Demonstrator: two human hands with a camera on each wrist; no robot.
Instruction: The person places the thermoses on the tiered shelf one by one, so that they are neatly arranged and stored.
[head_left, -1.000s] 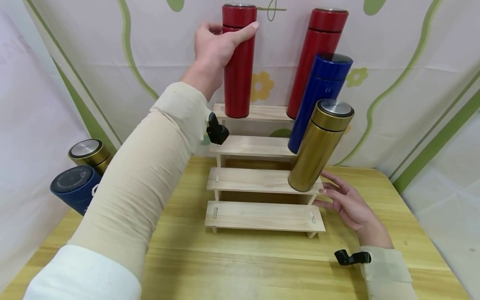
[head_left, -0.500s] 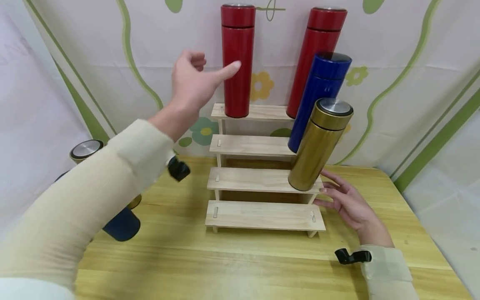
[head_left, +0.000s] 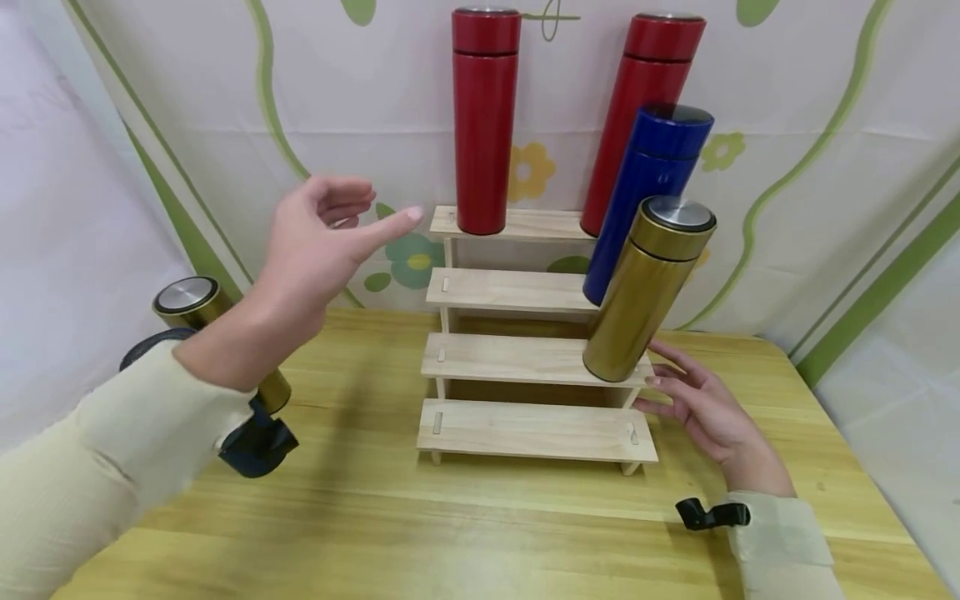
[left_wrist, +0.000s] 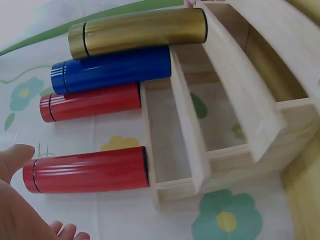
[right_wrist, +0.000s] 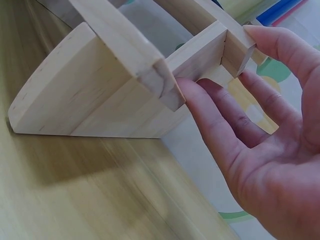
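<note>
My left hand [head_left: 307, 242] hovers over the table left of the stepped wooden rack [head_left: 525, 429], holding nothing, thumb extended and fingers slightly bent. Closest to it is an upright red thermos flask [head_left: 483, 133] at the left end of the top shelf. On the rack's right side stand another red flask [head_left: 637, 100], a blue flask [head_left: 637, 200] and a gold flask [head_left: 645, 292], one per shelf going down. With thumb and fingers my right hand [head_left: 712, 417] grips the rack's right end; the right wrist view shows its fingers on the shelf ends [right_wrist: 237, 55].
Behind my left forearm, a second gold flask [head_left: 187, 296] and a dark blue flask [head_left: 153, 340] stand on the wooden table [head_left: 465, 525], partly hidden. A patterned cloth [head_left: 375, 83] hangs close behind the rack. The lowest shelf carries no flask.
My left hand has let go of the left red flask and drawn back left and down. That flask stays on the top shelf. My right hand keeps its place on the rack.
</note>
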